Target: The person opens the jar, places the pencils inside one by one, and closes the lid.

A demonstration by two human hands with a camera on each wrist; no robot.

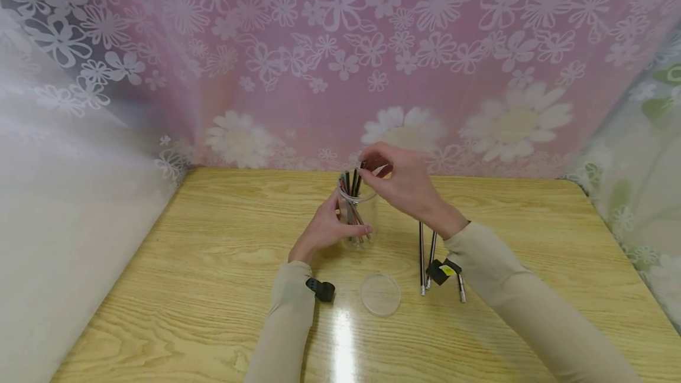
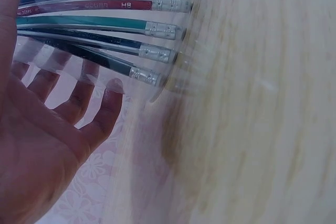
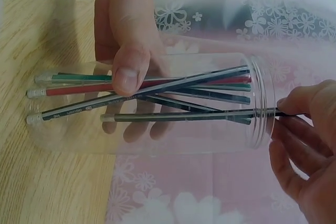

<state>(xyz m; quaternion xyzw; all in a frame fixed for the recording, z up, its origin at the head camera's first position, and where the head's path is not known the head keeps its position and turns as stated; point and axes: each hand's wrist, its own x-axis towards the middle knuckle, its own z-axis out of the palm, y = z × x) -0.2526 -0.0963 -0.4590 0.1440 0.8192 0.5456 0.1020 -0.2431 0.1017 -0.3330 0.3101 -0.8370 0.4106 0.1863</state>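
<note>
A clear jar (image 1: 368,208) stands upright on the table with several pencils inside, eraser ends down. My left hand (image 1: 327,226) grips its side, thumb across the front and fingers round the back. Over the mouth, my right hand (image 1: 407,182) pinches a dark pencil (image 3: 184,116) near its upper end. That pencil's eraser end is inside the jar, above the bottom, in the right wrist view. A red pencil (image 3: 79,89) and a green pencil (image 3: 79,78) lean among dark ones. The left wrist view shows silver ferrules, with a red pencil (image 2: 105,6) marked HB.
On the wood-grain table (image 1: 213,288), a round clear lid (image 1: 380,294) lies in front of the jar. Dark pencils (image 1: 422,259) lie to the right, partly hidden under my right forearm. A pink flowered curtain (image 1: 319,75) hangs behind the table, with pale curtains at both sides.
</note>
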